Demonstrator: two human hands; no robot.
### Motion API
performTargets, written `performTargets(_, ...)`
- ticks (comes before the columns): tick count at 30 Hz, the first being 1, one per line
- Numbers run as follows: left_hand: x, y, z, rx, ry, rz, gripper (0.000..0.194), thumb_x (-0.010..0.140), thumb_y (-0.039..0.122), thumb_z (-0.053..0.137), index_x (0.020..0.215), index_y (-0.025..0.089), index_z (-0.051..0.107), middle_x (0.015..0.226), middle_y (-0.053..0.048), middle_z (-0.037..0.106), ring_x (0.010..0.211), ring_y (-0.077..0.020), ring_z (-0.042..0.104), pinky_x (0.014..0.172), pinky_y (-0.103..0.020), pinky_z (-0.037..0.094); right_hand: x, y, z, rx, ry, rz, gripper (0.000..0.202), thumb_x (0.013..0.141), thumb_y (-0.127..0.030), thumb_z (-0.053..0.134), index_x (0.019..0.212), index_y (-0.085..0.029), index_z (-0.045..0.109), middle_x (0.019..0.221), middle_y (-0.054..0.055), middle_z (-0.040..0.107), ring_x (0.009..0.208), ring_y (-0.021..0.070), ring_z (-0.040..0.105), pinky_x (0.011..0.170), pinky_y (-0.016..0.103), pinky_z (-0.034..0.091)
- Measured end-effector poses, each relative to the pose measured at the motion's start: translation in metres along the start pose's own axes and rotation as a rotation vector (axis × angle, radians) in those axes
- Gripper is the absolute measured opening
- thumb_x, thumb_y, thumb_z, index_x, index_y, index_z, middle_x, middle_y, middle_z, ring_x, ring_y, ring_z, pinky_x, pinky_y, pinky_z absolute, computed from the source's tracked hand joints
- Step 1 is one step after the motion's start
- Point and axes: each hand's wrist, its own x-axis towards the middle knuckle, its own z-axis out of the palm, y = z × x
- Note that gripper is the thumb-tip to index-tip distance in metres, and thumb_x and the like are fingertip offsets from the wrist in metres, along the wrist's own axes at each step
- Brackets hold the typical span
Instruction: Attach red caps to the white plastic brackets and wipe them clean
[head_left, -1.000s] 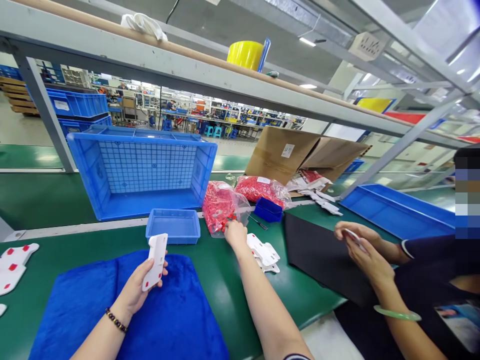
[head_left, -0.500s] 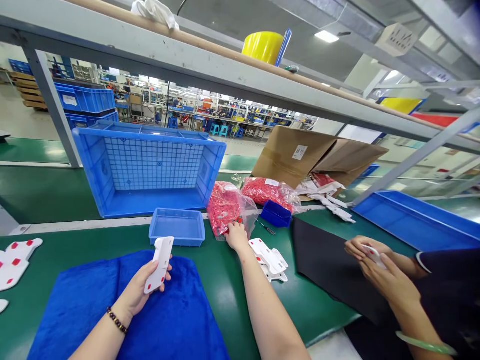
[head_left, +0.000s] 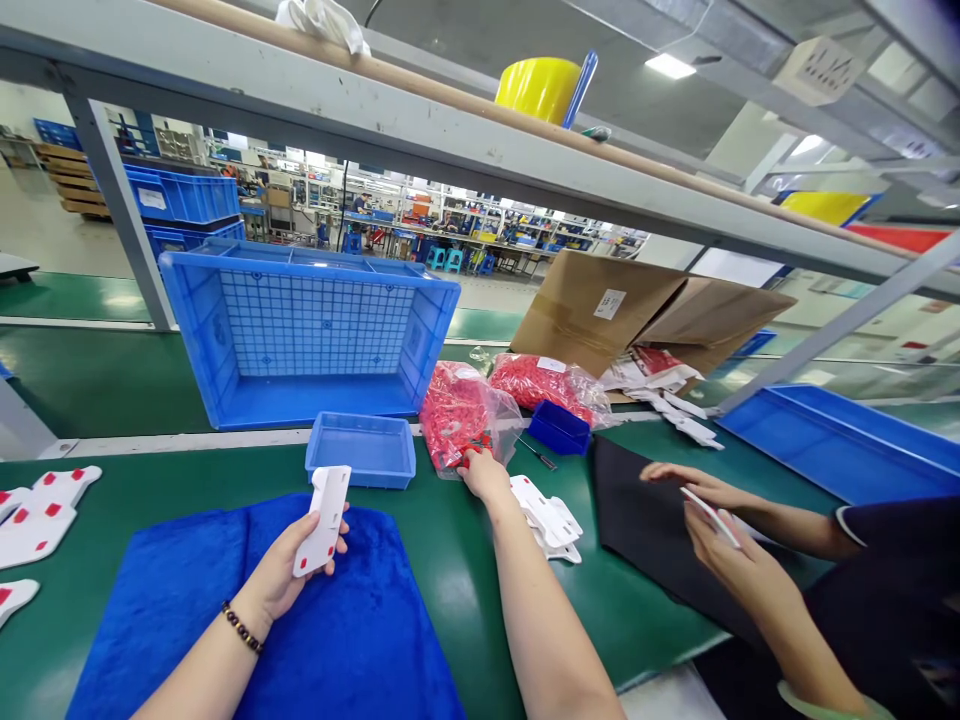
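Note:
My left hand [head_left: 304,555] grips a flat white plastic part [head_left: 324,520] with small red pieces set in it, tilted above the blue cloth [head_left: 360,610]. Farther right, my right hand [head_left: 484,475] reaches to the mouth of a clear plastic bag of small red pieces [head_left: 454,410]. Its fingers are curled down among the red pieces, and their tips are partly hidden. Beside my right forearm lies a small pile of white plastic parts [head_left: 547,515]. More white parts with red pieces [head_left: 41,520] rest at the left end of the green table.
A small blue tray [head_left: 360,480] stands before a large blue crate [head_left: 322,395] lying on its side. Behind are a second bag of red pieces [head_left: 540,380], a dark blue bin [head_left: 559,428] and a cardboard box [head_left: 577,300]. At right, a co-worker's hands [head_left: 720,530] hold a white part over black cloth [head_left: 637,500].
The view has shifted slightly. My right hand stays at the bag, with its fingers bent a little differently among the red pieces. The co-worker's hands have moved apart, one holding the white part.

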Motion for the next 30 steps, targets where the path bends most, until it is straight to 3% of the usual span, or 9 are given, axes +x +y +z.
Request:
performTargets(4, 0.0, 0.0, -0.001, -0.02, -0.001, -0.006, 0.04, 0.083, 0.039, 0.047, 0.113, 0.014, 0.054, 0.096, -0.011, 0.06, 0.075, -0.0182, 0.059, 0.052, -0.025, 0.044, -0.017, -0.004, -0.005, 0.084, -0.013, -0.132, 0.018, 0.078, -0.02, 0.05, 0.093, -0.017, 0.059, 0.1, 0.008, 0.057, 0.087, 0.0175, 0.057, 0.072, 0.025, 0.038)
performTargets(9, 0.0, -0.001, -0.001, -0.041, 0.009, -0.023, 0.044, 0.082, 0.041, 0.047, 0.117, 0.014, 0.051, 0.1, -0.012, 0.061, 0.075, -0.018, 0.06, 0.052, -0.025, 0.045, -0.05, -0.014, -0.006, 0.225, -0.141, -0.359, 0.014, 0.073, -0.025, 0.057, 0.085, -0.021, 0.063, 0.081, -0.001, 0.064, 0.075, 0.0132, 0.059, 0.066, 0.021, 0.04)
performTargets(12, 0.0, 0.001, 0.001, -0.06, 0.012, -0.027, 0.045, 0.084, 0.043, 0.042, 0.117, 0.013, 0.051, 0.1, -0.013, 0.061, 0.074, -0.0181, 0.059, 0.051, -0.025, 0.045, -0.06, -0.016, -0.005, 0.374, -0.216, -0.492, 0.015, 0.075, -0.027, 0.055, 0.082, -0.02, 0.066, 0.077, -0.001, 0.065, 0.071, 0.013, 0.059, 0.066, 0.022, 0.042)
performTargets(14, -0.001, 0.003, 0.001, -0.082, 0.005, -0.021, 0.045, 0.085, 0.043, 0.04, 0.116, 0.014, 0.051, 0.101, -0.013, 0.061, 0.076, -0.0191, 0.059, 0.051, -0.025, 0.046, -0.061, -0.016, -0.003, 0.513, -0.2, -0.536, 0.017, 0.074, -0.029, 0.054, 0.078, -0.018, 0.067, 0.079, 0.002, 0.064, 0.07, 0.014, 0.058, 0.066, 0.024, 0.043)
performTargets(17, -0.001, 0.004, 0.001, -0.114, -0.02, -0.018, 0.043, 0.085, 0.042, 0.038, 0.115, 0.013, 0.052, 0.101, -0.013, 0.061, 0.076, -0.0205, 0.06, 0.05, -0.027, 0.046, -0.058, -0.014, -0.002, 0.719, -0.138, -0.459, 0.019, 0.072, -0.031, 0.055, 0.078, -0.015, 0.064, 0.076, 0.003, 0.063, 0.064, 0.0131, 0.057, 0.06, 0.025, 0.044)
performTargets(22, -0.001, 0.003, 0.0, -0.148, -0.028, -0.055, 0.042, 0.085, 0.04, 0.038, 0.115, 0.013, 0.051, 0.102, -0.015, 0.062, 0.078, -0.0244, 0.061, 0.052, -0.031, 0.048, -0.056, -0.017, 0.001, 1.056, -0.191, -0.332, 0.022, 0.071, -0.032, 0.055, 0.084, -0.015, 0.058, 0.063, -0.001, 0.058, 0.053, 0.0103, 0.053, 0.052, 0.023, 0.043)
performTargets(30, -0.002, 0.003, -0.001, -0.183, -0.043, -0.144, 0.047, 0.085, 0.041, 0.038, 0.114, 0.006, 0.052, 0.108, -0.02, 0.061, 0.092, -0.0328, 0.06, 0.068, -0.045, 0.051, -0.059, -0.027, 0.007, 1.214, -0.274, -0.347, 0.021, 0.07, -0.028, 0.055, 0.086, -0.014, 0.058, 0.064, 0.0, 0.06, 0.051, 0.0099, 0.054, 0.051, 0.023, 0.044)
